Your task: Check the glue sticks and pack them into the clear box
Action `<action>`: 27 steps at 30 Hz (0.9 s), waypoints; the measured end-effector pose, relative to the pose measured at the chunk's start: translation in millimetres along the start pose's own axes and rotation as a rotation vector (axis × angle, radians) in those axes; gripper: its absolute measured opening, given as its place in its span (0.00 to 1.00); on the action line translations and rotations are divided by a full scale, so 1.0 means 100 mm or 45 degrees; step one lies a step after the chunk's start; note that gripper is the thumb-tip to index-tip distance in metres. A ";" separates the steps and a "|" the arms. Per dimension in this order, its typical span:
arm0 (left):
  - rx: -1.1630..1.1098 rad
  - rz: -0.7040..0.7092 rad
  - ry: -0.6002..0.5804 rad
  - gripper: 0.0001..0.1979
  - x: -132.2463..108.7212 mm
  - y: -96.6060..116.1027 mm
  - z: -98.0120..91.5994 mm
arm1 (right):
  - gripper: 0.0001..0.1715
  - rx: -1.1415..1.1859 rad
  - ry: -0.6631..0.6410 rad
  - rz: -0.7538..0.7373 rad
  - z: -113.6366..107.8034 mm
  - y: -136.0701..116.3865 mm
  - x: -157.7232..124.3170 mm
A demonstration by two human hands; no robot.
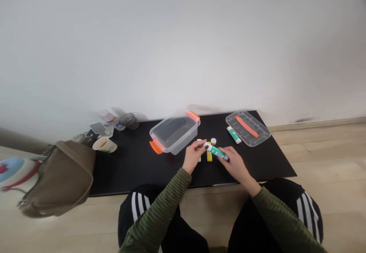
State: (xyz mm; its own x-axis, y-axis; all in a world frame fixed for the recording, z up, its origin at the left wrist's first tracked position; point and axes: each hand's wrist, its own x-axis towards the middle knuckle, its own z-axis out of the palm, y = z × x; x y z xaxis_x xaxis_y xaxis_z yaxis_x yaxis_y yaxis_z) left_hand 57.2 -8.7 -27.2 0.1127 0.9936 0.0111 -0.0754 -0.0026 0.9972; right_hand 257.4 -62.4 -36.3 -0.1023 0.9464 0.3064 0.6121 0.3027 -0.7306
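My right hand [233, 161] is wrapped around the lower end of a green and white glue stick [217, 152], tilted above the black table. At its white upper end, the fingers of my left hand [194, 155] pinch the tip. Beneath and between my hands lie a yellow tube [209, 157] and another small tube [199, 157], both partly covered by my fingers. A round white cap [213, 141] sits just beyond the held stick. To the right, a second green glue stick [233, 135] lies against the clear lid [248, 128] with its orange handle.
Behind my left hand stands a clear plastic box [180, 140] with orange latches. At the table's [128, 173] left are a paper cup [104, 144] with drink, a dark round container [129, 120], a white bottle [111, 119] and a brown bag [61, 180]. A wall runs behind.
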 end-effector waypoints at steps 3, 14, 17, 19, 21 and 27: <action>-0.011 0.011 -0.005 0.19 -0.01 0.01 0.00 | 0.19 0.018 0.015 0.055 -0.02 -0.03 0.00; 0.033 0.057 -0.066 0.17 -0.03 0.00 0.00 | 0.18 0.370 -0.061 0.336 -0.01 0.01 -0.04; 0.039 0.063 -0.100 0.16 -0.03 -0.01 0.02 | 0.23 0.637 -0.119 0.431 0.02 0.06 -0.06; 0.054 0.063 -0.126 0.15 -0.03 -0.02 0.03 | 0.27 0.765 -0.176 0.492 0.04 0.08 -0.07; 0.083 0.057 -0.143 0.15 -0.03 -0.05 0.04 | 0.28 0.801 -0.258 0.525 0.04 0.08 -0.07; 0.446 0.166 -0.164 0.14 -0.04 -0.16 0.09 | 0.11 0.291 -0.381 0.415 0.02 0.03 -0.06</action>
State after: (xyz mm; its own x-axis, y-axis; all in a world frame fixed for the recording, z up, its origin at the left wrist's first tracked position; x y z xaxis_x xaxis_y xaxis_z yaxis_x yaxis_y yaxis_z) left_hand 67.1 -14.1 -42.3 0.2497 0.9601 0.1261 0.2433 -0.1883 0.9515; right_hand 258.2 -66.9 -41.8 -0.1752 0.9767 -0.1241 0.4657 -0.0288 -0.8845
